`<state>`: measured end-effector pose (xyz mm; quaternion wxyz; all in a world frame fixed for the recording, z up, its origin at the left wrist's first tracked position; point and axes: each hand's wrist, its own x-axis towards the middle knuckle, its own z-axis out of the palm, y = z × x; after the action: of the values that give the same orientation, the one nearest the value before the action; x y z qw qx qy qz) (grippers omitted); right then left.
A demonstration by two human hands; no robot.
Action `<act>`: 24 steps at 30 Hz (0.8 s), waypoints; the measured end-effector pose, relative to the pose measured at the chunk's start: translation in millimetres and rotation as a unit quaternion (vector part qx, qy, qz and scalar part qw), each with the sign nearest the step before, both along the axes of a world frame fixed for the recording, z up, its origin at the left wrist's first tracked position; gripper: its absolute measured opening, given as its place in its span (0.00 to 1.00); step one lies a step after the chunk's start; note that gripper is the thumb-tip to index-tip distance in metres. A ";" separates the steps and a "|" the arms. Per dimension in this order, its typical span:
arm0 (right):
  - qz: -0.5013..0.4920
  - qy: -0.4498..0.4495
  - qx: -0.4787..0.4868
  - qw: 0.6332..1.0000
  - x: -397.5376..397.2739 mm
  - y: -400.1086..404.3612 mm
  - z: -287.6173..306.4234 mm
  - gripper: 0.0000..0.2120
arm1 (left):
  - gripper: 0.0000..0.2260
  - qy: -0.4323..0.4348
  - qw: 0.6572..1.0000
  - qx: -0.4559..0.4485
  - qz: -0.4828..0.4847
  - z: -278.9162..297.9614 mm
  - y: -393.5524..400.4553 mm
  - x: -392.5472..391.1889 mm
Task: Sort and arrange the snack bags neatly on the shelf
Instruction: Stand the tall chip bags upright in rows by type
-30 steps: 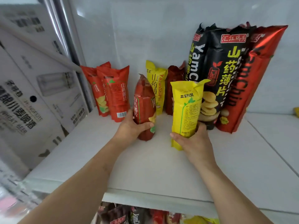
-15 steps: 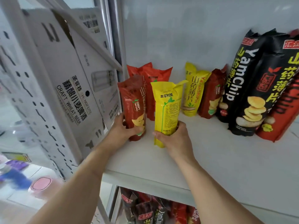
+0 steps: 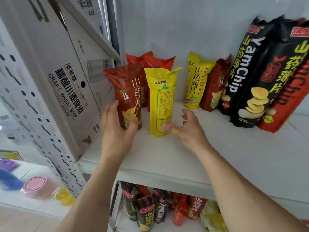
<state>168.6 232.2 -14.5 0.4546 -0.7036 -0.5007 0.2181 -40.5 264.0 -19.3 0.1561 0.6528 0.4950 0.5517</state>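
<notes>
I have the red bag point(image 3: 127, 97) and the yellow bag point(image 3: 161, 101) standing upright side by side near the shelf's point(image 3: 167, 158) left end, in front of the orange bags point(image 3: 150, 61) at the back left corner. My left hand point(image 3: 115, 126) cups the red bag loosely, fingers spread, while my right hand point(image 3: 185, 126) is half open, thumb touching the yellow bag's base. As I judge it, I'm placing these two; next I must let go without tipping them and turn the yellow bag's label forward.
</notes>
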 end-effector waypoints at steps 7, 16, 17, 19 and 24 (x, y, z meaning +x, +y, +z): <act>-0.087 -0.020 0.054 0.995 81.9 -17.6 10.2 0.33 | 0.14 0.080 0.964 0.226 -0.117 0.4 -33.9 111.9; -0.054 0.015 0.080 0.995 149.7 21.6 15.1 0.16 | 0.25 0.063 0.990 -0.031 -0.122 19.8 21.2 230.9; -0.053 0.015 0.076 0.996 153.0 30.8 13.5 0.20 | 0.27 0.051 0.990 -0.056 -0.117 20.0 31.8 237.0; -0.067 0.019 0.066 0.995 157.0 48.4 9.3 0.25 | 0.31 0.018 0.987 -0.113 -0.110 18.7 52.9 245.9; -0.130 0.029 0.066 0.989 153.5 78.9 -1.1 0.31 | 0.40 -0.050 0.965 -0.222 -0.129 10.3 98.9 262.2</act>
<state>322.1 311.1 -15.6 0.5390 -0.7246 -0.4049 0.1433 221.6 362.9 -9.0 0.3914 0.6318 0.5080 0.4353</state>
